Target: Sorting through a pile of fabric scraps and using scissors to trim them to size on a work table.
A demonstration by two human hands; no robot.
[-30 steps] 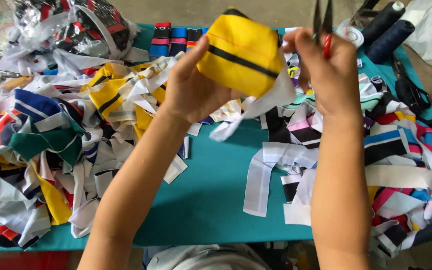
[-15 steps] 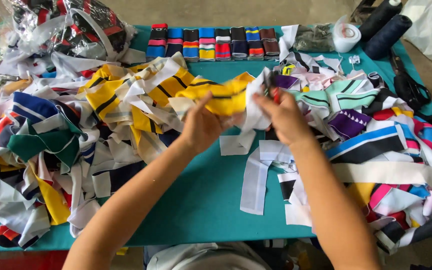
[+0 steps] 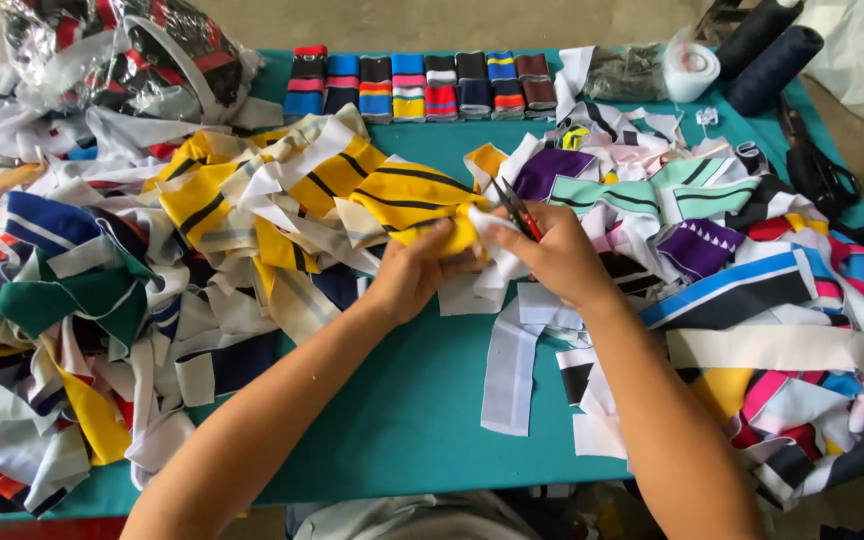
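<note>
My left hand (image 3: 412,275) pinches the end of a yellow knit strip with thin black stripes (image 3: 417,195) that lies over the left cloth pile. My right hand (image 3: 552,258) meets it from the right and grips small red-handled snips (image 3: 518,210), blades pointing up and away, right at the strip's edge. White fabric scraps (image 3: 497,262) bunch between the two hands. Both forearms reach in from the bottom edge over the teal table (image 3: 402,400).
A heap of striped cloth pieces (image 3: 102,280) fills the left, another (image 3: 752,260) the right. A row of folded coloured pieces (image 3: 422,85) lines the far edge. A plastic bag of fabric (image 3: 112,50), white tape roll (image 3: 690,72), dark thread cones (image 3: 767,45) and black scissors (image 3: 820,170) sit at the back.
Both hands have dropped from a raised position down to the table, and the yellow strip has been laid out flat over the left pile. The snips stay in my right hand.
</note>
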